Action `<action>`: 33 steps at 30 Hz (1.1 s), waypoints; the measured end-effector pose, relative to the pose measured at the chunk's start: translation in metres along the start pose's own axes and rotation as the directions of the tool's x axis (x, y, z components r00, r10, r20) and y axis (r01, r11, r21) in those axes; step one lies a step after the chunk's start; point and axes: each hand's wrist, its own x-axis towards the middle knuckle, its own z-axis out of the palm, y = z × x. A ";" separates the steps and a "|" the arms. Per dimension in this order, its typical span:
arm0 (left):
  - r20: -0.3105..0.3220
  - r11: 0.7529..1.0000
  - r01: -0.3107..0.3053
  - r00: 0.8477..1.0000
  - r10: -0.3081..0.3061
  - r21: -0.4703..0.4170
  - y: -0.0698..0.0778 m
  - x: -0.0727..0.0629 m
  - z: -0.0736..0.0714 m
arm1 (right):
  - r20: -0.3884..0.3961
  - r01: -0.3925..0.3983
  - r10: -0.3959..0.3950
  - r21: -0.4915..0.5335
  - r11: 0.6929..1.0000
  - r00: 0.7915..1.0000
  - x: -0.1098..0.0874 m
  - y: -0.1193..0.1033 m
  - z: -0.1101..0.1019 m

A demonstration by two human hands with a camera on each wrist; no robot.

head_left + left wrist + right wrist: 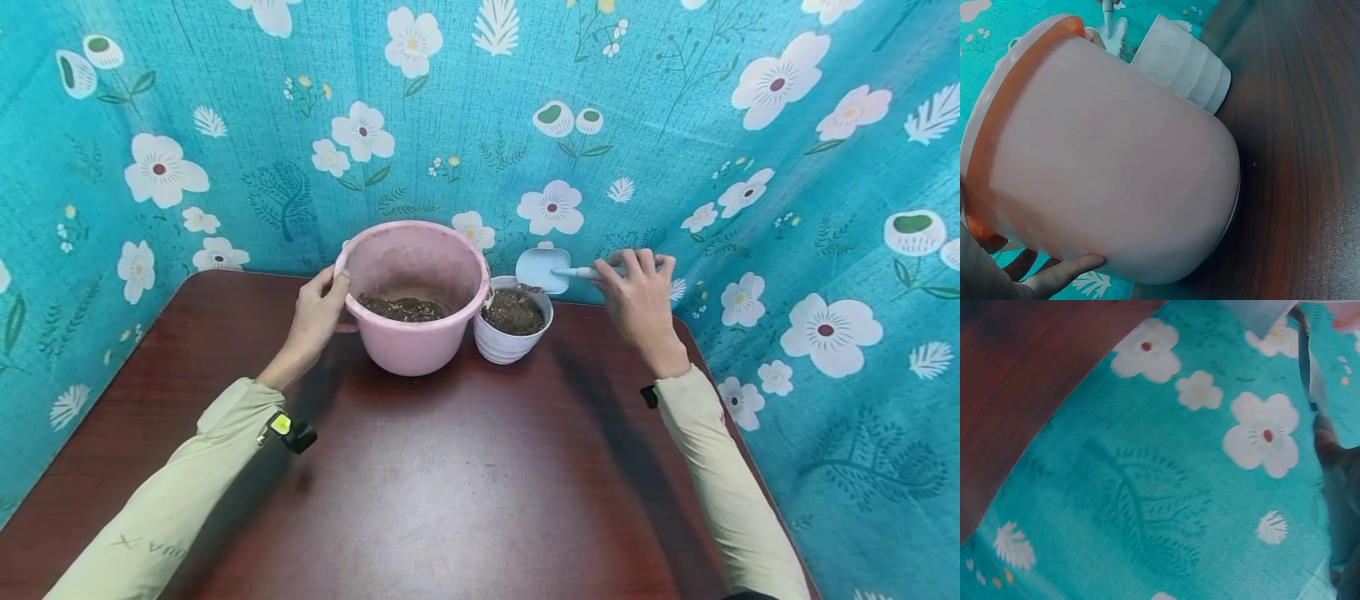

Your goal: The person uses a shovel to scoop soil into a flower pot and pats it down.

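Note:
My left hand (pixel 317 317) grips the left side of a pink bucket (pixel 412 346), thumb against its outer wall in the left wrist view. Dark soil (pixel 405 309) lies low inside the bucket. Touching or nearly touching its right side stands a white ribbed pot (pixel 504 347) full of soil (pixel 513 312). In my right hand (pixel 641 296) is the handle of a light blue hand trowel (pixel 543 269), its blade at the back right rim of the pot. The right wrist view shows the trowel (pixel 1305 359) edge-on beside the pot's corner.
All of this stands on a dark red-brown wooden table (pixel 450 500), near its back edge. A turquoise flowered curtain (pixel 645 108) hangs close behind and along both sides.

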 end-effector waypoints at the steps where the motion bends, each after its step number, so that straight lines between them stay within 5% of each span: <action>1: 0.001 1.000 -0.001 1.000 0.001 -0.002 0.000 0.000 0.000 | 0.015 -0.020 0.019 0.018 1.000 1.000 0.000 -0.002 -0.002; 8: -0.004 1.000 -0.009 1.000 0.009 -0.015 -0.001 0.000 0.001 | 0.161 -0.129 0.098 0.194 0.972 0.982 -0.005 -0.030 -0.015; 14: -0.001 1.000 -0.006 1.000 0.006 0.006 -0.001 -0.001 0.000 | 0.310 -0.108 0.040 0.204 0.973 0.950 0.000 -0.049 -0.018; 21: 0.008 1.000 -0.002 1.000 0.002 0.002 0.000 0.000 0.001 | 0.295 -0.034 -0.013 0.155 0.987 0.956 0.012 -0.050 -0.027; 28: 0.001 1.000 -0.001 1.000 0.001 0.013 0.001 -0.001 0.000 | 0.471 -0.102 0.015 0.160 0.982 0.882 0.022 -0.049 -0.046; 33: 0.008 1.000 -0.001 1.000 0.001 0.025 0.000 -0.001 -0.001 | 0.453 -0.069 -0.014 0.167 0.984 0.891 0.029 -0.048 -0.055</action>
